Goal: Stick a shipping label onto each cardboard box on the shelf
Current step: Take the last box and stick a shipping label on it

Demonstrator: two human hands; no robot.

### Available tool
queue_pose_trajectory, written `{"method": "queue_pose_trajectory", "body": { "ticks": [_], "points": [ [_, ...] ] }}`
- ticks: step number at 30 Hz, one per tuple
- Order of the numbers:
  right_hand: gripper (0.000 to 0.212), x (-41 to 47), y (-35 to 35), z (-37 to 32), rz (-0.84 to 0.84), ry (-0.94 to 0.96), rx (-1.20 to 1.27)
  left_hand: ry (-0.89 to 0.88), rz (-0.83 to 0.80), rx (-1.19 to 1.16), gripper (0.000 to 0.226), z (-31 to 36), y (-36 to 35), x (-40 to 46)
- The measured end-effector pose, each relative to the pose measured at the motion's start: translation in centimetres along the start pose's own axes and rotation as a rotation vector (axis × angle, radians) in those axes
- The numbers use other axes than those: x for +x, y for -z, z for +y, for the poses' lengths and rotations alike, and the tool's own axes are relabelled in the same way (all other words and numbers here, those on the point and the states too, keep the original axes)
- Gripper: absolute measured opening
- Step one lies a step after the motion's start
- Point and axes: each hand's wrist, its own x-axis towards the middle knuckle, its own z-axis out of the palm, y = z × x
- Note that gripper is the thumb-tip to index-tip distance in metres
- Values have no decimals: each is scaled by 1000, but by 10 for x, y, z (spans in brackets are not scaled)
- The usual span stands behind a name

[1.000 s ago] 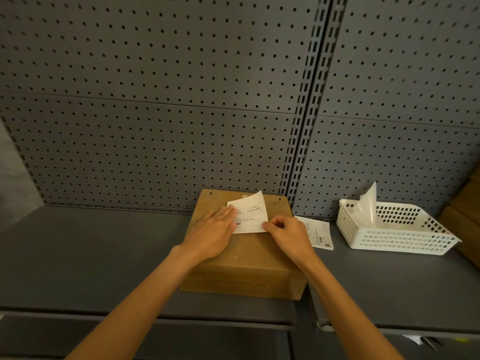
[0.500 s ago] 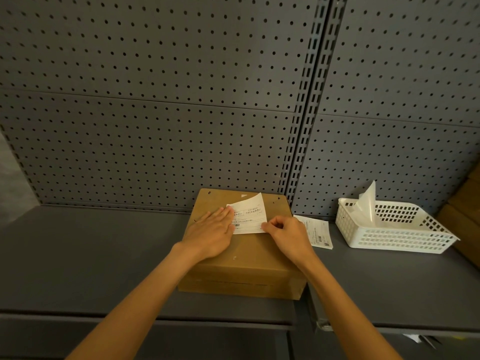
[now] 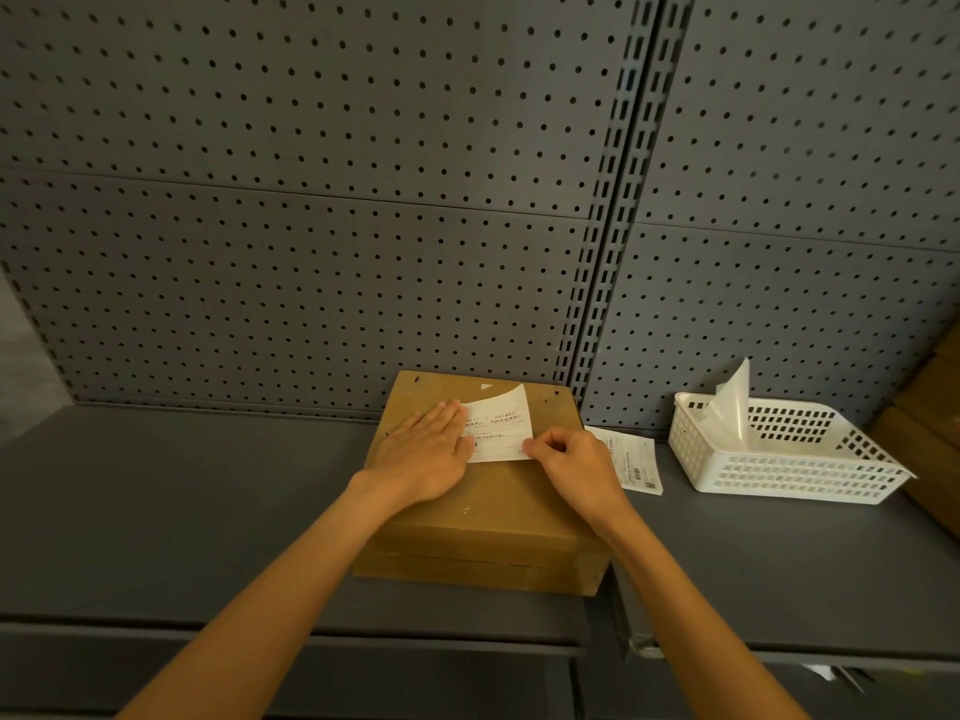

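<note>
A brown cardboard box (image 3: 493,517) sits on the grey shelf (image 3: 182,511) against the pegboard. A white shipping label (image 3: 501,426) lies on the box's top, its far right corner curling up. My left hand (image 3: 423,452) lies flat with straight fingers on the label's left end. My right hand (image 3: 569,462) pinches the label's near right corner between thumb and fingers. A small white scrap (image 3: 485,387) shows on the box behind the label.
Another printed label sheet (image 3: 636,459) lies on the shelf right of the box. A white plastic basket (image 3: 769,459) holding a translucent backing sheet (image 3: 732,407) stands further right. More brown boxes (image 3: 930,423) are at the right edge.
The label has come down flatter onto the box top. My left hand has slid a little left along it. My right hand has kept its pinch on the corner.
</note>
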Motion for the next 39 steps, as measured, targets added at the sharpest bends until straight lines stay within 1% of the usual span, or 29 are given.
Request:
{"method": "queue_pose_trajectory", "body": {
  "ticks": [10,19,25,33,37,39],
  "points": [
    [20,1,-1,-1,-2,-16,14,-15,19,79,56,9,1,4],
    [21,2,-5,-1,19,0,-52,-129,-24,75,55,9,5,-1],
    [22,2,-5,0,26,-9,-56,-121,-15,56,57,19,5,-1],
    [25,1,-9,2,73,0,-153,-112,-32,17,53,17,-2,1],
    [33,-3,-5,3,118,8,-242,-110,-34,22,53,16,-3,3],
    [34,-5,-3,2,140,2,-262,-107,-39,20,53,16,-3,3]
  ]
}}
